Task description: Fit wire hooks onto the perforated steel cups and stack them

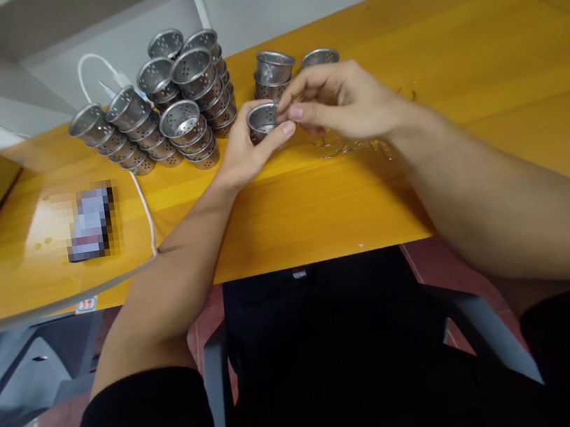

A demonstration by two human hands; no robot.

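The left hand (248,144) is holding a small metal cup with holes (263,125) just above the tabletop (286,220), in front of the person; its grip is clamping on the cup, with the thumb lying along the near side; the right hand (343,96) is working at the cup's rim; its thumb and fingers are bending close together there, but they are hiding what is between them, so I cannot tell if that grip is pinching the rim or some small thing; the work on this one cup is looking only part way done, since both hands are busy on it and it is not sitting in a stack; some thin bent wires (385,150) are lying loose under and beside the right hand, and they are looking like bits not used yet; many holed cups are standing in a big group of stacks (194,78) on the left; a short stack (273,74) and another cup (320,58) are standing behind the hands; one of these groups may be holding done cups and the other cups being left to do, but I cannot tell which; a phone (90,223) and a white cord (147,215) are resting off to the left
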